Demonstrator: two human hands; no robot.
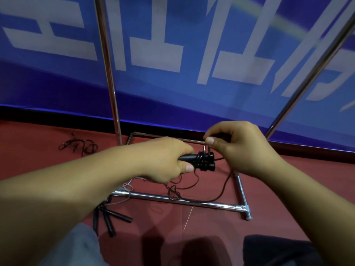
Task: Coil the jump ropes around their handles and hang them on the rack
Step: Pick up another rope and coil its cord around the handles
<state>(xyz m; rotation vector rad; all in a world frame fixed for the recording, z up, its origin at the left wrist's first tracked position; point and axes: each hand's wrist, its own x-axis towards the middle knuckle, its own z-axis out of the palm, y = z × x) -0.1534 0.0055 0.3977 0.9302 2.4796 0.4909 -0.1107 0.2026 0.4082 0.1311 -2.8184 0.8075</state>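
Observation:
My left hand [165,160] grips a pair of black jump-rope handles [203,162] held side by side, their ends pointing right. A few turns of thin dark cord are wound round the handles near those ends. My right hand [236,146] pinches a loop of that cord just above the handles. The loose rest of the cord [194,187] hangs down in curls onto the red floor and over the rack's bottom bar. The metal rack [115,104] stands right in front of me, its two chrome uprights rising out of view.
The rack's chrome base frame [172,199] lies on the red floor under my hands. More black handles [109,219] with a pale cord lie at its left foot. Another tangled dark rope [78,145] lies farther left. A blue banner wall stands behind.

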